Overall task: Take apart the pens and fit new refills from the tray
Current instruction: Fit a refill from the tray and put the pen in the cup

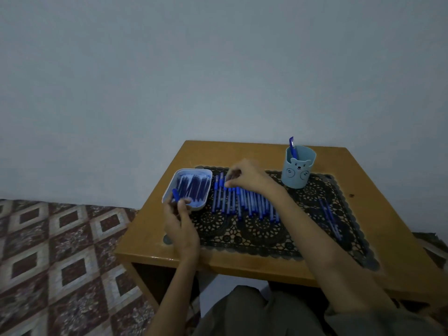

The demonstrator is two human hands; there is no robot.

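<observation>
Blue cap (175,195): my left hand (180,224) pinches it between thumb and fingers, upright over the near corner of the tray. A slack pinch could drop it in among the refills.
Tray (169,187): it sits at the left end of the mat, close to the table's (242,263) side edge. A knock from my left wrist could shove it off.
Refills (194,187): they lie packed in the tray, dark and all alike. In this dim light I could lift two at once.
Pen (229,190): my right hand (244,177) reaches across, fingers curled, thumb and fingertips pinching its top end. A slanted pull could drag its neighbours along.
Row of pens (252,204): they lie side by side on the mat under my right forearm. A low arm could roll them out of line.
Mat (266,234): it is black lace, and its holes could snag a tip.
Cup (298,167): it stands just beyond my forearm with one pen in it. A careless lift of the arm could tip it.
Loose thin rods (331,218): they lie on the mat's right side, well apart from the tray. I take them for used refills, and mixing them with the new ones would spoil the job.
</observation>
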